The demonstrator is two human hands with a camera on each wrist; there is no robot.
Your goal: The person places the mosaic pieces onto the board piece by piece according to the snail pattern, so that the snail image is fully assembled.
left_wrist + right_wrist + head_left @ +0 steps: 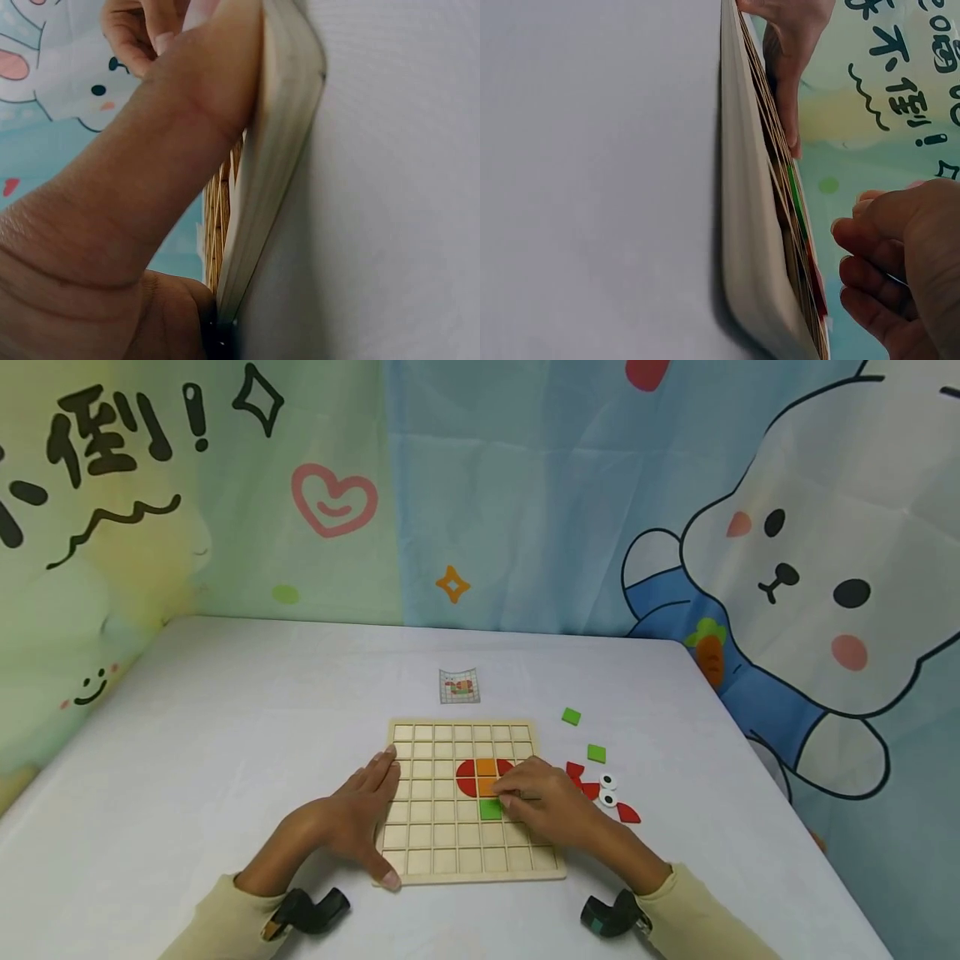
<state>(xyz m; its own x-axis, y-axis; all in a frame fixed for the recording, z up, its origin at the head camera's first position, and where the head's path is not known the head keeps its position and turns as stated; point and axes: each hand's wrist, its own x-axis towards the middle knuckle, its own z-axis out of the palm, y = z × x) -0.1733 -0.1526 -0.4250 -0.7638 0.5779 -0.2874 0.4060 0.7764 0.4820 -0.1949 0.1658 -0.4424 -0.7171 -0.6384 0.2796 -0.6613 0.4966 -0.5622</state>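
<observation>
A square wooden grid board (435,839) lies on the table. Along its left edge rests my left hand (352,814), fingers straight and thumb spread to the near corner; the thumb (180,112) lies against the board's rim (281,127) in the left wrist view. Red quarter-circle tiles (466,778), orange square tiles (486,767) and a green tile (491,810) sit in the grid cells. My right hand (551,802) is over the right half, fingertips beside the lower orange tile. Its fingers (874,307) are curled; whether they pinch a tile is hidden.
Right of the board lie loose green squares (596,753), red pieces (628,813) and two round eye pieces (607,798). A small picture card (459,687) lies beyond the board. The white table (225,735) meets a printed cloth backdrop (525,527) at the back.
</observation>
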